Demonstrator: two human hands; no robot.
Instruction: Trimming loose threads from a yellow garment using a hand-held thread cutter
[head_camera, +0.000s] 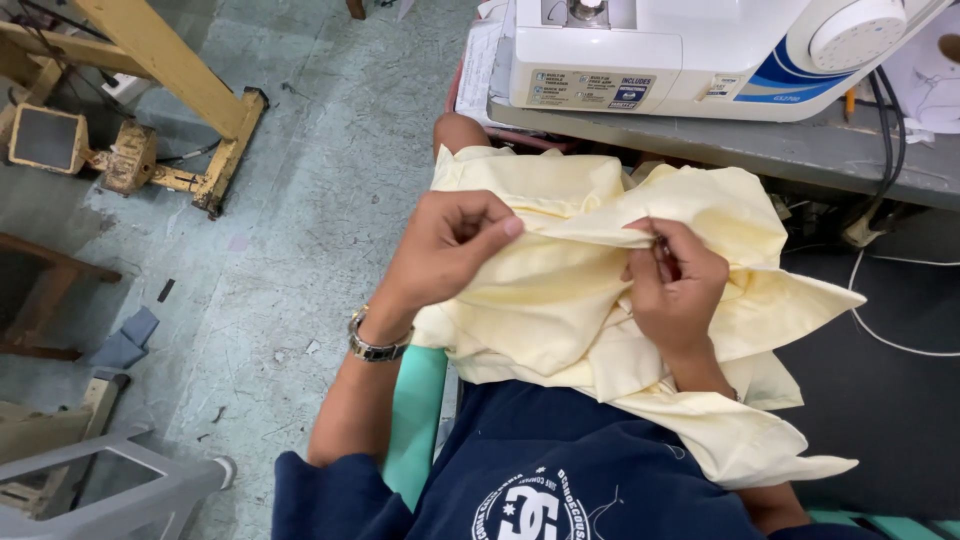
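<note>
Yellow cloth, seemingly soft and light, bunches on the lap; left hand and right hand pinch its folded edge closed.

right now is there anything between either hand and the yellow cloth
Nothing visible. The left hand pinches a fold of the pale yellow cloth directly, and the right hand grips its edge, both in bare contact on the lap.

Left hand is curling at nine o'clock, thumb pressing toward the forefinger, wrist bending up from a bare forearm. Right hand is sitting at three o'clock, fingertips pinching tight.
</note>
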